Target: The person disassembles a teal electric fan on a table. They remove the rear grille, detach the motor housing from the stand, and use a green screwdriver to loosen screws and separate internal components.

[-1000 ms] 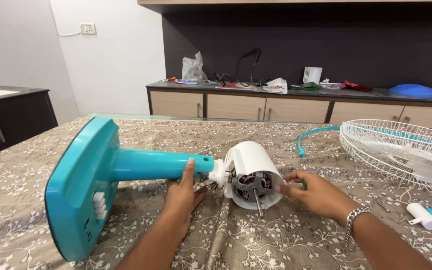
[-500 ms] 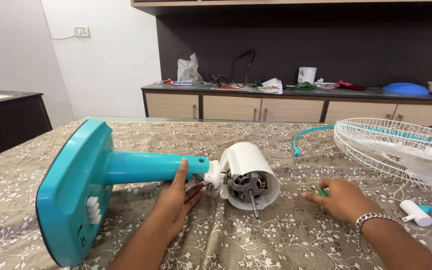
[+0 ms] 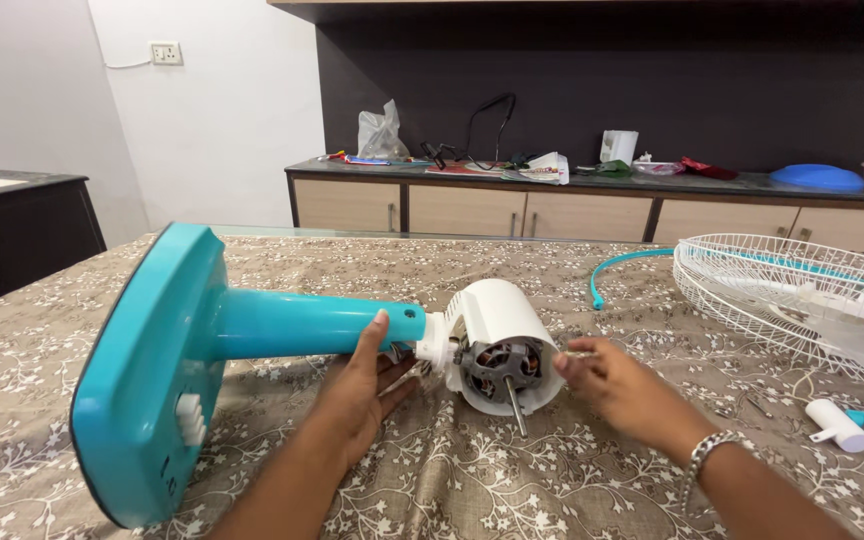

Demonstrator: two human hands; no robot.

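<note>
On the table (image 3: 572,480), covered with a floral cloth, a teal fan stand (image 3: 202,350) lies on its side, its square base at the left and its pole pointing right. At the pole's end sits the white motor housing (image 3: 502,340), its front open so the windings and the bare shaft (image 3: 514,400) show, the shaft pointing toward the camera. Left hand (image 3: 362,385) cups the pole from below just beside the motor, thumb up against the teal tube, fingers loosely curled around it. Right hand (image 3: 617,385) rests just right of the housing, fingertips together at its rim; whether they pinch something small I cannot tell. A bracelet sits on that wrist. Farther right lie a white wire grille (image 3: 792,290) and a small white knob (image 3: 837,425), well apart from both hands.
</note>
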